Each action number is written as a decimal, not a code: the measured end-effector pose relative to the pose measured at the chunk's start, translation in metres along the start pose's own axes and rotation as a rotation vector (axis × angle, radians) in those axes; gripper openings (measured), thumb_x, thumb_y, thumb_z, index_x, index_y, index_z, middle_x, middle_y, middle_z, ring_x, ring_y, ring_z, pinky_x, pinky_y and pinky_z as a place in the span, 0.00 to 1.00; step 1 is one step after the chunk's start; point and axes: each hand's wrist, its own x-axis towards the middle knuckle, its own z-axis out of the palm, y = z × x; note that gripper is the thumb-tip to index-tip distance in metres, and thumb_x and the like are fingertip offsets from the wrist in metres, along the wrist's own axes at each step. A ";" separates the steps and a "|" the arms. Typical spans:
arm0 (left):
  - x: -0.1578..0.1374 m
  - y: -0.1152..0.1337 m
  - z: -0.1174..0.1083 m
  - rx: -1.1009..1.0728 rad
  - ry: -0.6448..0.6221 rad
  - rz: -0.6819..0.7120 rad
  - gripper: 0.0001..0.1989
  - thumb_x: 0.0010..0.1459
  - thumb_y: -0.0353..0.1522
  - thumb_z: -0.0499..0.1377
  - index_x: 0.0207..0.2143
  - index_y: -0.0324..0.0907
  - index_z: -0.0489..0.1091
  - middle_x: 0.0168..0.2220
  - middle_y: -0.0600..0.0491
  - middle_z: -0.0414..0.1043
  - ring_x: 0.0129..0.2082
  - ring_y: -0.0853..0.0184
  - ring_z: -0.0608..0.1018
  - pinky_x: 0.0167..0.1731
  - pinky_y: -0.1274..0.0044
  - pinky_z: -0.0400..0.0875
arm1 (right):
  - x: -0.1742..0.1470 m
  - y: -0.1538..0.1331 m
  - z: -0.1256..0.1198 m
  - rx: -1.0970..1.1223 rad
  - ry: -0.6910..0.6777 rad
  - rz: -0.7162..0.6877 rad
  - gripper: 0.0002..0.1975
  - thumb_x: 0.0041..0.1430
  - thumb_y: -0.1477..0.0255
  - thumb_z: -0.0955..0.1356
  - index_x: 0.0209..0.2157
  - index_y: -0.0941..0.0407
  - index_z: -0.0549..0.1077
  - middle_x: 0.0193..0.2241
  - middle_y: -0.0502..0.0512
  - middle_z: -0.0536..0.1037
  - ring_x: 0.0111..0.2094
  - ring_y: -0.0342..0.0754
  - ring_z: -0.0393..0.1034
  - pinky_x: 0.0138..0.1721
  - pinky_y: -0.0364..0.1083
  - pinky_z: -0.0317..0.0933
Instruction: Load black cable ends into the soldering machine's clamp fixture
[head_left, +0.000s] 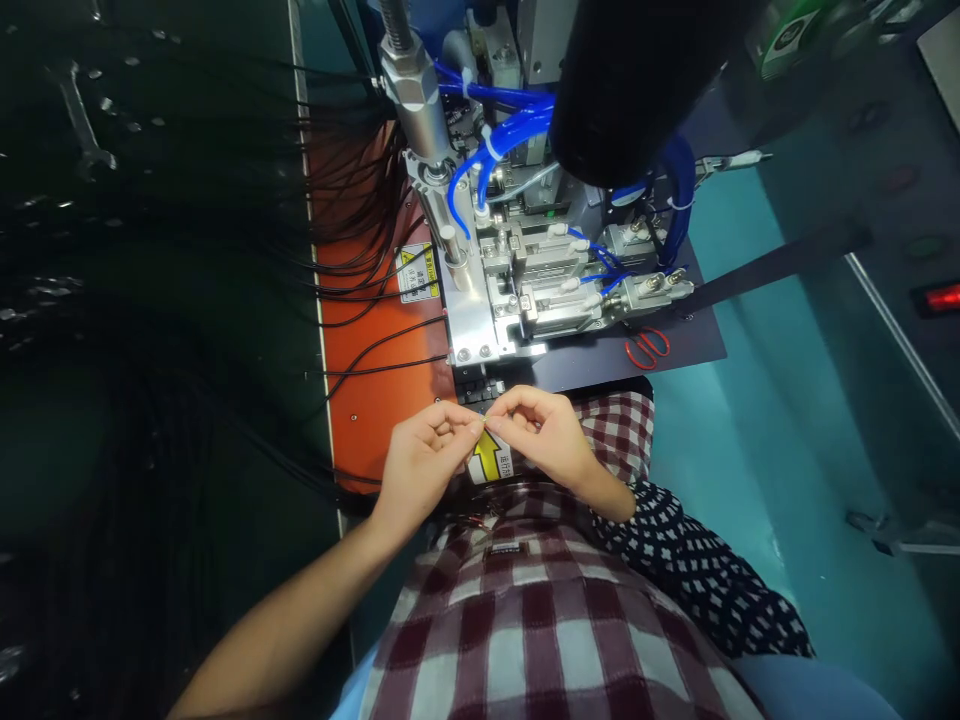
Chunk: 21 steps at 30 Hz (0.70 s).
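My left hand (429, 455) and my right hand (546, 435) meet fingertip to fingertip at the front edge of the machine. Both are closed in a pinch, thumb against forefinger. A tiny yellowish-green speck shows between the fingertips, too small to name. Just under the hands lies a white label with a yellow arrow (489, 458). Beyond them stands the metal machine (472, 325), with small pneumatic cylinders (555, 260) and blue air tubes (517, 125).
Black cables (360, 220) run over the orange plate (375, 400) on the left. Red-handled scissors (648, 348) lie on the dark plate at right. A wrench (84, 120) rests on the dark surface far left. A thick black cylinder (630, 90) overhangs the machine.
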 end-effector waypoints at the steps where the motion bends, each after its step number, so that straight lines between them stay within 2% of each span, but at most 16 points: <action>1: 0.000 0.000 0.000 -0.012 -0.001 -0.003 0.13 0.54 0.39 0.65 0.29 0.38 0.71 0.17 0.60 0.61 0.17 0.77 0.62 0.18 0.85 0.58 | 0.000 0.001 0.001 0.025 0.001 0.019 0.07 0.54 0.69 0.71 0.28 0.59 0.75 0.17 0.44 0.62 0.18 0.37 0.50 0.19 0.40 0.46; 7: 0.001 0.001 0.001 -0.069 -0.013 -0.033 0.12 0.54 0.39 0.65 0.29 0.38 0.71 0.17 0.60 0.62 0.16 0.78 0.60 0.17 0.86 0.56 | 0.000 0.004 0.001 0.045 0.008 0.034 0.07 0.55 0.68 0.70 0.28 0.58 0.74 0.18 0.45 0.64 0.18 0.38 0.49 0.18 0.40 0.46; 11: 0.001 0.002 0.001 -0.077 -0.031 -0.047 0.12 0.54 0.38 0.65 0.30 0.38 0.71 0.17 0.59 0.63 0.17 0.78 0.61 0.18 0.86 0.54 | -0.004 0.002 -0.002 -0.165 0.133 -0.201 0.02 0.57 0.73 0.69 0.32 0.57 0.75 0.28 0.50 0.72 0.20 0.38 0.57 0.21 0.42 0.54; 14: 0.001 0.003 0.002 -0.083 -0.036 -0.029 0.11 0.55 0.38 0.65 0.30 0.38 0.72 0.18 0.59 0.63 0.17 0.78 0.61 0.18 0.85 0.54 | -0.008 0.000 -0.002 -0.320 0.186 -0.372 0.04 0.58 0.76 0.69 0.35 0.56 0.76 0.31 0.52 0.75 0.22 0.39 0.61 0.23 0.43 0.57; 17: 0.001 0.003 0.002 -0.095 -0.030 -0.016 0.11 0.55 0.37 0.64 0.30 0.38 0.72 0.18 0.59 0.63 0.17 0.78 0.60 0.18 0.85 0.53 | -0.011 0.000 0.000 -0.396 0.186 -0.461 0.06 0.59 0.76 0.69 0.38 0.55 0.77 0.32 0.53 0.77 0.25 0.42 0.65 0.27 0.44 0.62; 21: 0.001 0.003 0.002 -0.093 -0.022 -0.012 0.11 0.55 0.37 0.64 0.29 0.38 0.71 0.18 0.58 0.64 0.17 0.78 0.60 0.18 0.84 0.53 | -0.013 0.002 0.002 -0.446 0.189 -0.488 0.07 0.60 0.75 0.68 0.39 0.54 0.77 0.33 0.55 0.78 0.30 0.46 0.69 0.32 0.47 0.65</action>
